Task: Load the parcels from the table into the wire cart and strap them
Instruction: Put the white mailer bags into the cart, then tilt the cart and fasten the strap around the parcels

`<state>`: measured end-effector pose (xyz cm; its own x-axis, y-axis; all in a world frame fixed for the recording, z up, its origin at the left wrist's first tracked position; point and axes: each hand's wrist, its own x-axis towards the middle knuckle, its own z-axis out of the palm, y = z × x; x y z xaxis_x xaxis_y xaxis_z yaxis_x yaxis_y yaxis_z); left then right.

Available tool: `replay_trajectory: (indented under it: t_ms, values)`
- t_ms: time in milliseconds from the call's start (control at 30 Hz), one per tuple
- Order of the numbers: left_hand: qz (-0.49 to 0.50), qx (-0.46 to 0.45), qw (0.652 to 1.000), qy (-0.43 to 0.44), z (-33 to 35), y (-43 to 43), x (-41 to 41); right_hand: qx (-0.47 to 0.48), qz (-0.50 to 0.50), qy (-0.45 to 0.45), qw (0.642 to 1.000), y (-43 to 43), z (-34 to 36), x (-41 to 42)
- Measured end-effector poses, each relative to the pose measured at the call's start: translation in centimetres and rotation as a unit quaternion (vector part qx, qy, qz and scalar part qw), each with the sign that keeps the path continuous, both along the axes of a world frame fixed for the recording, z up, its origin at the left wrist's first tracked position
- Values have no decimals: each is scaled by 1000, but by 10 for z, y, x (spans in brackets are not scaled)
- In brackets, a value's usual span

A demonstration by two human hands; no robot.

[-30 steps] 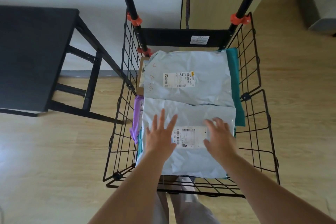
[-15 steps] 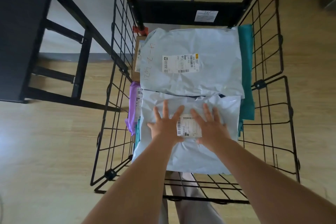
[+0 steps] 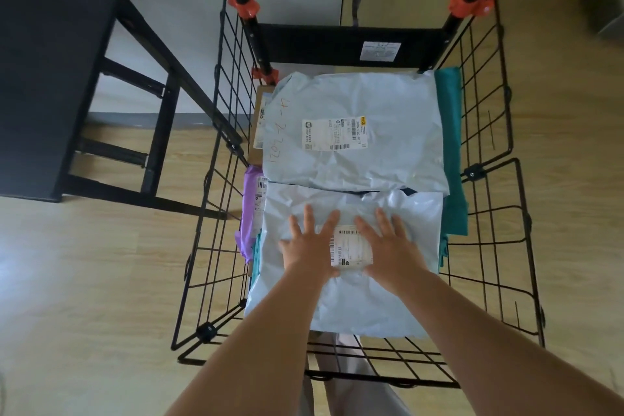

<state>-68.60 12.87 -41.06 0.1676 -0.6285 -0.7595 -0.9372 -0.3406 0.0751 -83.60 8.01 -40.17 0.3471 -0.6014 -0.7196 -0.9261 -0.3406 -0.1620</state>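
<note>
Inside the wire cart (image 3: pixel 486 132), both hands lie flat on the near pale parcel (image 3: pixel 344 301). The left hand (image 3: pixel 312 247) and right hand (image 3: pixel 391 250) have straight, spread fingers, holding nothing.

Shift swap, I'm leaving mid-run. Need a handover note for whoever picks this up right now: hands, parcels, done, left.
Hands: left hand and right hand lie flat, fingers straight, pressing the near pale blue plastic mailer bag, either side of its white label.
Parcels: that bag lies on top in the black wire cart, beside a second pale blue mailer bag at the far end. A purple bag, teal bag and brown cardboard box show at the edges.
Done: every parcel in view is in the cart.
Left: strapping; no strap shows. Only part of the black table is in view, so check it.
</note>
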Motion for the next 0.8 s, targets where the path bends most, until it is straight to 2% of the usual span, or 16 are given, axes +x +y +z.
replay_trajectory:
  t_ms: [467, 800]
  values:
    - [-5, -99, 994, -39, 87, -2, 8, -16, 0, -50, 999, -8, 81, -6]
    - [69, -180, 981, -33, 136, -11, 36, -53, -48, -124, 990, -28, 133, 17]
